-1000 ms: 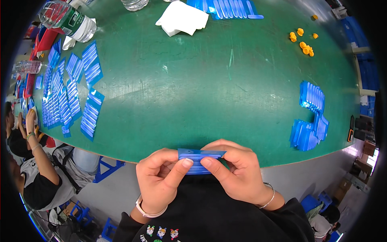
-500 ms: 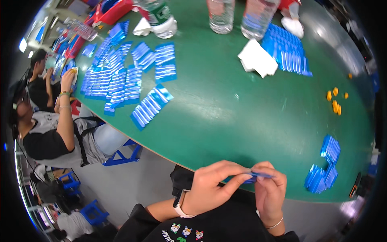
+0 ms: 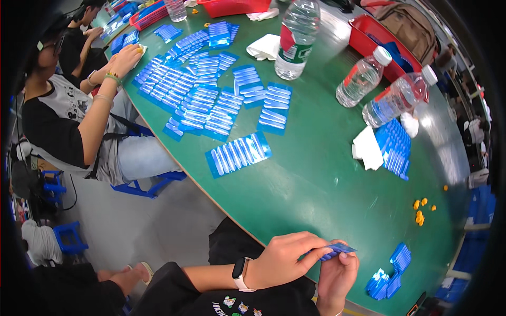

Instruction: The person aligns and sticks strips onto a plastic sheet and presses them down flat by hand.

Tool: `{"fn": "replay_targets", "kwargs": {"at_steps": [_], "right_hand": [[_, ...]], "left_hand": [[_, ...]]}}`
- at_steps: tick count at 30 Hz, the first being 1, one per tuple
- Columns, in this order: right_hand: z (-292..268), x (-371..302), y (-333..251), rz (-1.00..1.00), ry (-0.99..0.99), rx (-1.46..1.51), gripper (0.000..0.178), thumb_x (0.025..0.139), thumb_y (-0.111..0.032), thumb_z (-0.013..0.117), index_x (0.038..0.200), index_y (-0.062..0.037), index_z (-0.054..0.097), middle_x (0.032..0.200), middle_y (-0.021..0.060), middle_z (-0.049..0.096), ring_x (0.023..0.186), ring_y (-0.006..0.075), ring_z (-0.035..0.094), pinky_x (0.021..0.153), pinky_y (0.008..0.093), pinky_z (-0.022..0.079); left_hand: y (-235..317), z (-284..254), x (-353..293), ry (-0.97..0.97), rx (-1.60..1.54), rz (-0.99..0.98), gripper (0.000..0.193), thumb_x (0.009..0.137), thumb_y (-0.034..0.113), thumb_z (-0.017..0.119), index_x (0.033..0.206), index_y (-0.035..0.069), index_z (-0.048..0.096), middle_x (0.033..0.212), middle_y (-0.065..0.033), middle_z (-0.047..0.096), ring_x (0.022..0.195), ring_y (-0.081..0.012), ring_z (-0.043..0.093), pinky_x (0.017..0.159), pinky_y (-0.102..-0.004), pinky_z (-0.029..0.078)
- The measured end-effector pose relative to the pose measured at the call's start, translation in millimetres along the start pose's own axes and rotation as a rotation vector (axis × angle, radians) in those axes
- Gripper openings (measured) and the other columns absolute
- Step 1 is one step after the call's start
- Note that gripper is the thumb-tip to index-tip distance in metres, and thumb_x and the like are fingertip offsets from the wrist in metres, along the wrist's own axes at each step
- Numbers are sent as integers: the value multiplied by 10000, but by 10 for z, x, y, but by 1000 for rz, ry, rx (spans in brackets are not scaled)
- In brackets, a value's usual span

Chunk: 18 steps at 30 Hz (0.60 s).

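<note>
Between the fingers of both my hands, just over the near table edge, is a blue ridged foil strip (image 3: 340, 248). My left hand (image 3: 282, 260) pinches it with thumb and fingertips from the left. My right hand (image 3: 337, 274) grips its right end, thumb in front. Right of my hands lies a small heap of folded blue strips (image 3: 390, 284). Farther left, one flat blue ridged strip (image 3: 238, 154) rests alone, with a spread of many similar strips (image 3: 195, 95) beyond it.
On the green table (image 3: 300, 189) stand a large water bottle (image 3: 298, 39) and two smaller ones, near a white tissue (image 3: 368, 148). Small orange pieces (image 3: 420, 217) lie at right. A red basket (image 3: 363, 37) is at the back. At far left, a co-worker (image 3: 79, 116) sits handling something.
My view has tilted and shifted, bringing the bottles and red baskets further into the picture. Both hands keep hold of the blue strip, which now shows more of its ridged face.
</note>
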State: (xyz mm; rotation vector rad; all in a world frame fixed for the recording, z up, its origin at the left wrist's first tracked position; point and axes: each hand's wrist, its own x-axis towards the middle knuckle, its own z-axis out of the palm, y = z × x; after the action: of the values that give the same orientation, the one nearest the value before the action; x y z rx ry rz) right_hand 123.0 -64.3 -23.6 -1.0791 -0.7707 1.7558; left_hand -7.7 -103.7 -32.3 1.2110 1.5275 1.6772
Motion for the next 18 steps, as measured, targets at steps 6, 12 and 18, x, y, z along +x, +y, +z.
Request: {"fn": "replay_targets", "kwargs": {"at_steps": [6,12,18], "right_hand": [[91,139,-52,21,-27,-38,243,739,-88,501,848,105,598,961,211,550,901,269,526,827,355,417],[70,134,-118,114,-41,-29,188,810,-117,481,888,35,560,895,109,591,851,177,543,810,311,417],[-33,42,-174,94,-236,-47,200,847,-88,502,979,34,589,945,92,624,893,150,569,840,293,430]], "left_hand": [[-46,-7,111,-8,25,-82,85,733,33,711,804,21,664,742,-88,653,596,-173,625,528,-244,490],[50,34,112,-59,-2,-176,94,750,30,705,819,-5,652,736,-101,648,616,-141,638,559,-237,506],[197,7,1,-53,-44,-175,98,776,1,678,847,-44,628,770,-97,631,691,-120,624,615,-231,511]]}}
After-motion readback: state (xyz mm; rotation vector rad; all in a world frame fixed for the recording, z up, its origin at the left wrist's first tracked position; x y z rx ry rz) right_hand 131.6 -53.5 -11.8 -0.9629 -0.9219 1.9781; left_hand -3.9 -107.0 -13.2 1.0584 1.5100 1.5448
